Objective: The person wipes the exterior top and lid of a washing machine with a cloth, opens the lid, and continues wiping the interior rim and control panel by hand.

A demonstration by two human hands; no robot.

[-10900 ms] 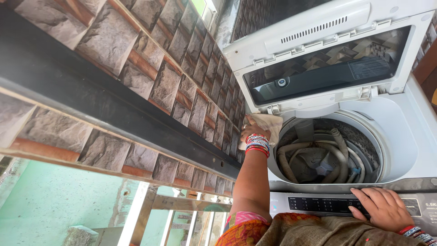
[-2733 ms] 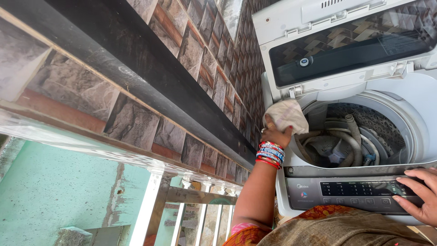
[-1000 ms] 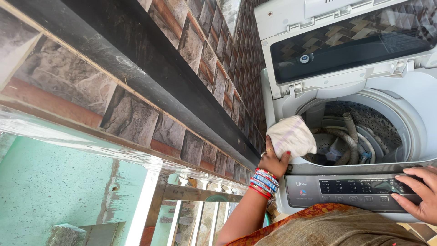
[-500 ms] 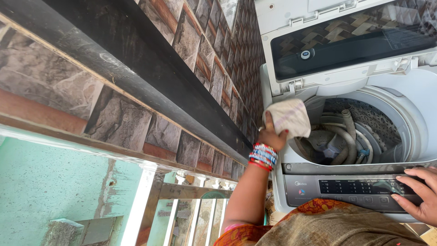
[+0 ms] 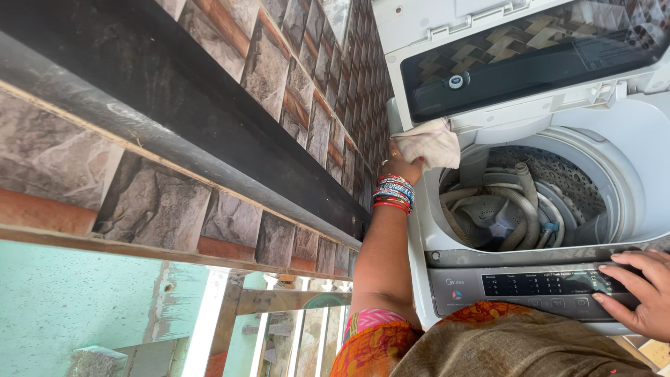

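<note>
Stone-patterned wall tiles (image 5: 265, 91) crowded the view beside a white top-loading washing machine (image 5: 628, 146) whose lid (image 5: 516, 63) stood raised. At the machine's rear left corner, the left hand (image 5: 401, 167) was closed around a bunched pale cloth (image 5: 427, 143), pressing it against the rim just below the lid hinge; the cloth sat above and ahead of the fingers, touching the machine. Beyond the grip, to its right, the drum (image 5: 516, 202) lay uncovered with grey hoses (image 5: 520, 209) coiled inside. The right hand (image 5: 638, 290) rested flat, fingers spread, on the dark control panel (image 5: 551, 290), gripping nothing. I judged that the cloth might slip off the rim into the drum, or that the resting fingers might press a button.
</note>
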